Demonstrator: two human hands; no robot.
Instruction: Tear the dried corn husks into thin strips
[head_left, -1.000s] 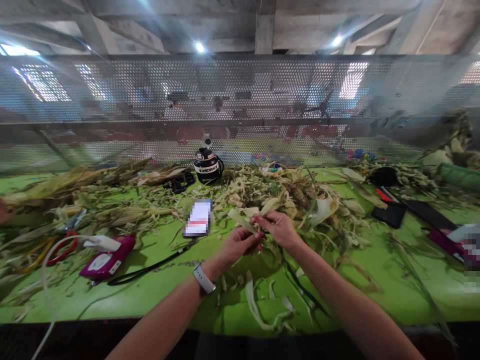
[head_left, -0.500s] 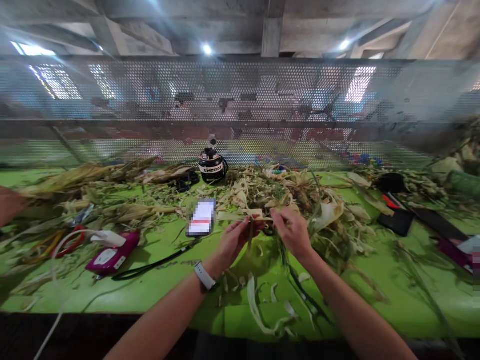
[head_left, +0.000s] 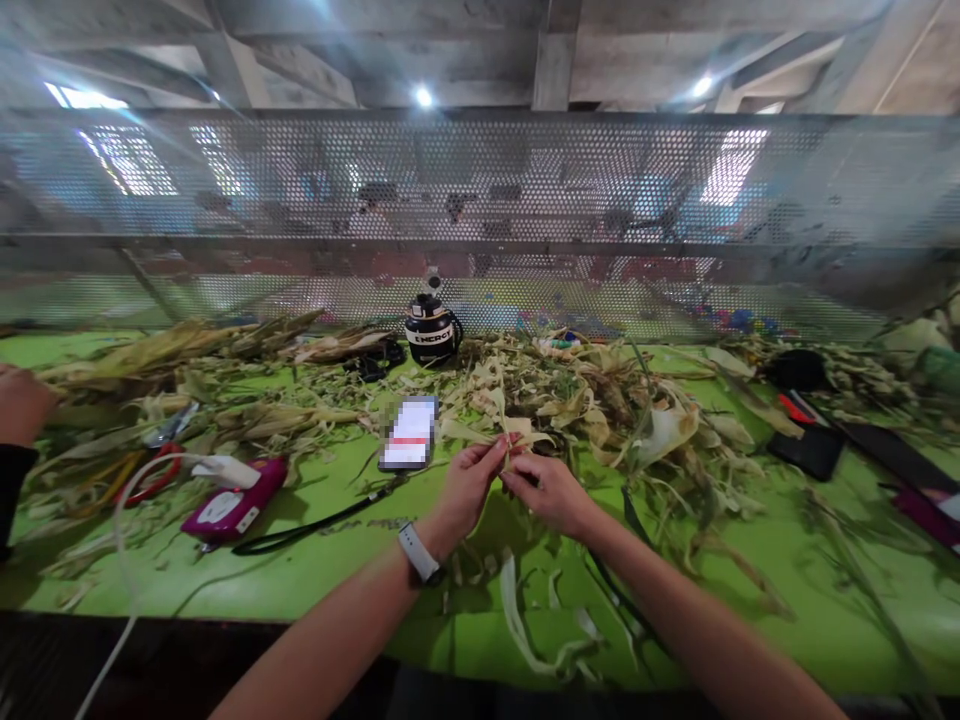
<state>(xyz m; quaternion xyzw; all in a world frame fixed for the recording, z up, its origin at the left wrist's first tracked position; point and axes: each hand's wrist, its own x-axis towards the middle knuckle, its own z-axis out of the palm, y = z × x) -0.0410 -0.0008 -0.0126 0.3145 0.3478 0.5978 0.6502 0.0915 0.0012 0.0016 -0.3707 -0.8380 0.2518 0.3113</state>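
Left hand (head_left: 466,485) and right hand (head_left: 550,489) fingertips together, pinching a pale husk strip (head_left: 501,430), above green counter (head_left: 337,560), phone (head_left: 409,434) nearby

Green table (head_left: 247,575); perforated screen (head_left: 480,190); concrete ceiling (head_left: 465,45)

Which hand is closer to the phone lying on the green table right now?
Left. The left hand is just right of the phone; the right hand lies farther right. Both pinch a husk strip.

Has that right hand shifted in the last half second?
Yes. Against the phone, the right hand has come leftward, closing up to the left hand at the husk strip.
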